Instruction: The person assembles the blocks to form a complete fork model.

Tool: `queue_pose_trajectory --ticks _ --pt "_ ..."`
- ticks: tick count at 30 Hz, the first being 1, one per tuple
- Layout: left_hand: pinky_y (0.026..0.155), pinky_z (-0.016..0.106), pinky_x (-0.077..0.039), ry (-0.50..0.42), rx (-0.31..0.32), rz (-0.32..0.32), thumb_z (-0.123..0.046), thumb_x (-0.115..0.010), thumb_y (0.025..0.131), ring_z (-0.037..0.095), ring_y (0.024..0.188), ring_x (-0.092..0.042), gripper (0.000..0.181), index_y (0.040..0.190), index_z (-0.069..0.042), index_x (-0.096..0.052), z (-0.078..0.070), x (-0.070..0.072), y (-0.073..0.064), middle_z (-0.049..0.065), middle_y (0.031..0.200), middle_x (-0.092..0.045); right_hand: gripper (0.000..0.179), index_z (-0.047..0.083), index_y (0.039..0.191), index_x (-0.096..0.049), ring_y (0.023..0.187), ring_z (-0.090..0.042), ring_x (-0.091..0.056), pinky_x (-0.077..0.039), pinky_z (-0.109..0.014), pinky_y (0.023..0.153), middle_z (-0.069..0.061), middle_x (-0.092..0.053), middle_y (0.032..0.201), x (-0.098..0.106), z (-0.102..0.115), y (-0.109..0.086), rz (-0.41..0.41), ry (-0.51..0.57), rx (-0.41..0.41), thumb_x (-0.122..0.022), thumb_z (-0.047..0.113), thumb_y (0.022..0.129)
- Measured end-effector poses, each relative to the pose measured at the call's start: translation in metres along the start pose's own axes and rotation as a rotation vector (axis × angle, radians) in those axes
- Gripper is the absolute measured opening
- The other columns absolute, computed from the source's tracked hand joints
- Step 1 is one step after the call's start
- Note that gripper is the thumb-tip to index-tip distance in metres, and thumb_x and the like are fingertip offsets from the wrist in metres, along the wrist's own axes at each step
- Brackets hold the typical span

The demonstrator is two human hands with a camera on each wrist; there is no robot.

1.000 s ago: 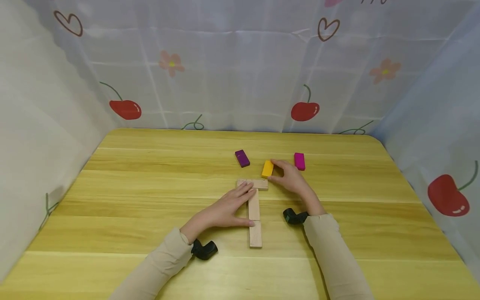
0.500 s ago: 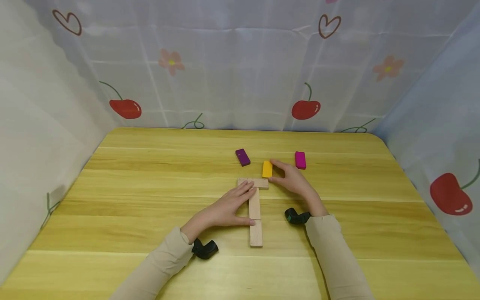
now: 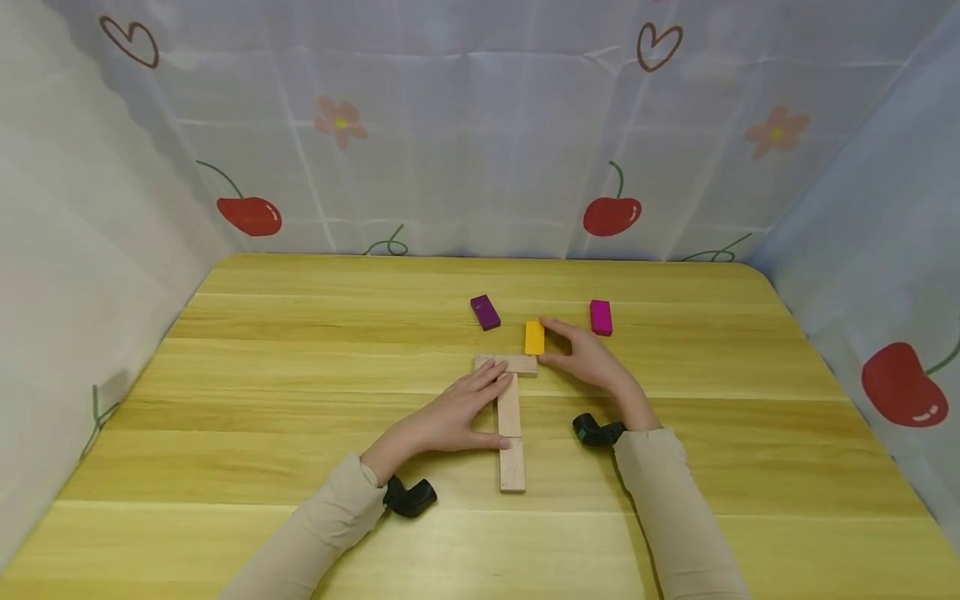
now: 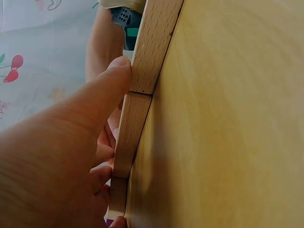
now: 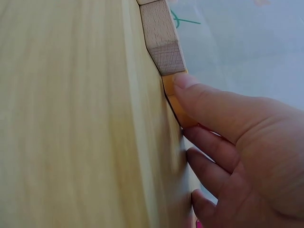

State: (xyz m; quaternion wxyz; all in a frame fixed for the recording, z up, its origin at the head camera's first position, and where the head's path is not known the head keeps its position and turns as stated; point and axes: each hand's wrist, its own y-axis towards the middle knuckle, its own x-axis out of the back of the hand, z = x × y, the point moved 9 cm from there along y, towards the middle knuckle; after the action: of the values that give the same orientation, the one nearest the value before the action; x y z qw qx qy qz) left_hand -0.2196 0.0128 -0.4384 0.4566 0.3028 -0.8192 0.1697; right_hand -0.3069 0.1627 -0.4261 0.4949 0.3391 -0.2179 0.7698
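Note:
Two plain wooden blocks lie end to end, the near one (image 3: 512, 468) and the middle one (image 3: 507, 404). Across their far end lies a plain wooden crosspiece (image 3: 522, 365), so the row looks like a T. My left hand (image 3: 457, 412) rests on the row with fingers extended, fingertips on the crosspiece and middle block, thumb by the seam between the two blocks. My right hand (image 3: 585, 357) pinches a yellow block (image 3: 534, 337) by its ends, thumb at the near end and index finger at the far end. It lies just behind the crosspiece's right end.
A purple block (image 3: 485, 312) lies behind the crosspiece to the left, and a magenta block (image 3: 601, 317) lies beyond my right hand. A printed curtain (image 3: 465, 150) hangs behind the wooden table (image 3: 247, 358) and at both sides.
The yellow block has turned from a slight slant to nearly square with the crosspiece, still between my right thumb and index finger. My left hand stays on the blocks.

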Motion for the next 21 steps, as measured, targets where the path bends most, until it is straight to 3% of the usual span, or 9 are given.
queue_pose_trajectory --ticks 13,17,21 --pt "0.111 0.036 -0.006 -0.003 0.004 -0.001 -0.053 -0.06 0.086 0.017 0.14 0.006 0.09 0.15 -0.007 -0.016 -0.001 0.004 -0.001 0.005 0.156 -0.002 0.064 0.001 0.144 -0.035 0.132 -0.032 -0.031 -0.025 -0.048 0.105 -0.018 -0.036 0.144 0.004 -0.001 0.0 0.007 0.023 0.016 -0.065 0.02 0.09" --pt "0.111 0.036 -0.006 -0.002 -0.004 -0.008 -0.052 -0.061 0.086 0.017 0.14 0.005 0.091 0.15 -0.006 -0.016 0.0 0.004 0.0 0.005 0.155 -0.002 0.063 -0.002 0.144 -0.032 0.133 -0.033 -0.028 -0.023 -0.049 0.106 -0.018 -0.035 0.144 0.023 -0.002 -0.003 -0.036 0.106 0.058 -0.063 0.016 0.091" --pt "0.111 0.036 -0.005 0.0 -0.012 -0.001 -0.053 -0.061 0.085 0.018 0.139 0.006 0.092 0.15 -0.006 -0.015 -0.001 0.001 0.0 0.006 0.155 -0.002 0.06 -0.004 0.142 -0.033 0.134 -0.035 -0.025 -0.019 -0.05 0.107 -0.021 -0.035 0.143 0.054 -0.013 -0.008 -0.129 0.154 0.063 -0.062 0.013 0.092"
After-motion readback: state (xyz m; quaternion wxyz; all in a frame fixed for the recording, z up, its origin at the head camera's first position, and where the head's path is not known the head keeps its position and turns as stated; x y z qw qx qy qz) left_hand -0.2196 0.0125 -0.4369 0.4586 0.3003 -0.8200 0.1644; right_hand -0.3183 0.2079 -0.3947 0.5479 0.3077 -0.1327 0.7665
